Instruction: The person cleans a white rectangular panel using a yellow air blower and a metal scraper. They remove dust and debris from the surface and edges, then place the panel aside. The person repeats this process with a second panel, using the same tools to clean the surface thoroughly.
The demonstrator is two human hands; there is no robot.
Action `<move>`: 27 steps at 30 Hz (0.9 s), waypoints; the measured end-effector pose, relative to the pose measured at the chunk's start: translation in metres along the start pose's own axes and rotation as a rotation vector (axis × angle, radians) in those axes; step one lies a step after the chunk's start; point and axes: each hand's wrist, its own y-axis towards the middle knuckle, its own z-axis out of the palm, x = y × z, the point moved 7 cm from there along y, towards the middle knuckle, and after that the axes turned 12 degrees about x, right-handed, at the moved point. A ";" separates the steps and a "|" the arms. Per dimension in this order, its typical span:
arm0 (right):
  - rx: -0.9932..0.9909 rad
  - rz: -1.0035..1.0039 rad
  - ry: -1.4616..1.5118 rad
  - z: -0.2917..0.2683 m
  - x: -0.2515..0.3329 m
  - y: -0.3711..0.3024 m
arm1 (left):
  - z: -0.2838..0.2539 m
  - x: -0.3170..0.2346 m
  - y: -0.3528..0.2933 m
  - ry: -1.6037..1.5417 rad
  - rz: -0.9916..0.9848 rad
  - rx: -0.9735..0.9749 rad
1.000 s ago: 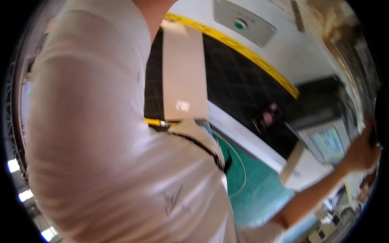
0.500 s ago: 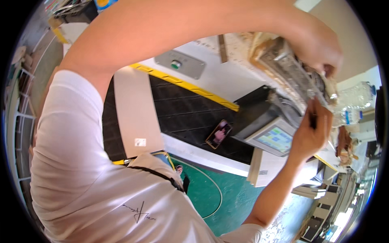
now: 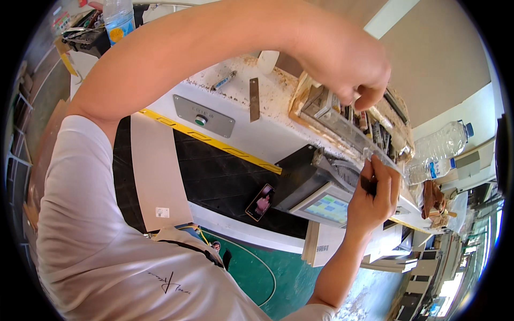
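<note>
My left hand (image 3: 356, 72) reaches over from above with its fingers curled in a pinch; what they hold, if anything, is hidden. Just under it stands a worn tan box (image 3: 295, 107), crowded with small tools and bits (image 3: 379, 134). Along the near side of that box lies a long clear plastic case (image 3: 345, 131). My right hand (image 3: 375, 192) closes on the right end of this case, thumb and fingers at its edge. A dark gap shows inside the curl of the right hand.
A touch screen (image 3: 327, 208) sits below the right hand. Clear plastic bottles (image 3: 441, 142) stand to the right. A phone (image 3: 260, 202) lies on the black surface. A metal strip (image 3: 254, 100), a small blue-and-white tool (image 3: 224, 80) and a green button (image 3: 201, 120) are left of the box.
The view has shifted, so the box and screen appear further left and lower. My left hand has moved back left over the box. The right hand stays at the case's end.
</note>
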 end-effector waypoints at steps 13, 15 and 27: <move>0.061 -0.049 0.016 -0.003 -0.009 0.005 | 0.024 0.007 0.052 0.272 0.055 0.009; 0.067 -0.053 0.020 -0.002 -0.011 0.004 | 0.025 0.005 0.057 0.260 0.062 -0.007; 0.151 -0.016 0.061 -0.003 -0.014 0.003 | 0.017 0.001 0.048 0.275 0.058 0.012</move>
